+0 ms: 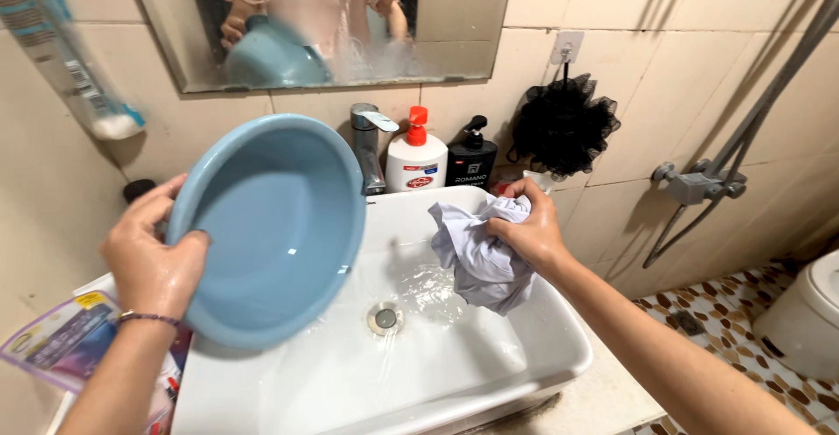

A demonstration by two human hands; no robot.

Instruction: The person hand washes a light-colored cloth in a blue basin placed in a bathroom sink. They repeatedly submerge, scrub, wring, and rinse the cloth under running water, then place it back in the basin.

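Note:
My left hand [149,260] grips the rim of a light blue plastic basin [271,225], tilted on its side over the left of a white sink [559,348]. A little water pools at the basin's low edge. My right hand [529,229] clutches a wet, bunched-up pale lavender cloth [481,264] above the sink's right half. Water lies in the sink around the metal drain [384,317].
A chrome tap [369,142], a white pump bottle with a red top [417,153] and a black pump bottle [472,157] stand behind the sink. A black mesh sponge [564,125] hangs on the tiled wall. A mirror [437,15] is above; shower pipes [699,181] and a white bin [804,313] are right.

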